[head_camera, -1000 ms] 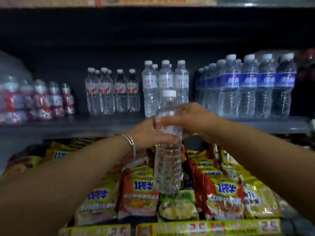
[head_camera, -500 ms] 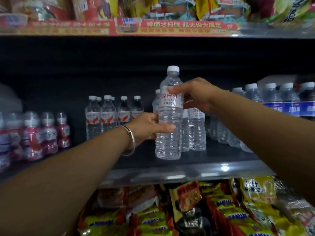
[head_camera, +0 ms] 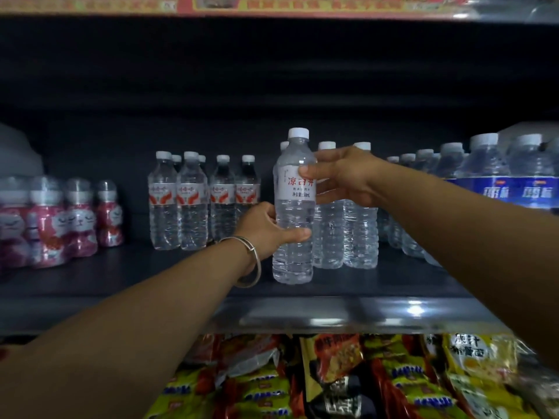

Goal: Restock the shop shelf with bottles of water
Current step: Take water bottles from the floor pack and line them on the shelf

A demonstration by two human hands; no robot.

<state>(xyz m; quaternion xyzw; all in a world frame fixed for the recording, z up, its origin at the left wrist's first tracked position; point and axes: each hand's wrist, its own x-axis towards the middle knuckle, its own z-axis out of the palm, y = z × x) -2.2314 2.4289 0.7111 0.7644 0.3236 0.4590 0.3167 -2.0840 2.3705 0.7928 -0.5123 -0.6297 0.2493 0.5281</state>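
Observation:
A clear water bottle [head_camera: 292, 207] with a white cap and a white label with red characters stands upright on the dark shelf [head_camera: 151, 282], in front of a row of like bottles [head_camera: 360, 231]. My left hand [head_camera: 266, 228], with a silver bangle at the wrist, grips its lower body from the left. My right hand [head_camera: 341, 176] holds it at the label from the right, thumb across the front.
Smaller red-labelled water bottles [head_camera: 193, 204] stand to the left, pink drink bottles [head_camera: 60, 222] farther left, blue-labelled bottles [head_camera: 499, 189] to the right. Bare shelf lies between the groups. Snack packets [head_camera: 348, 376] fill the shelf below.
Both hands raised the bottle from over the snack packets up to the water shelf and set it down upright in front of the matching row.

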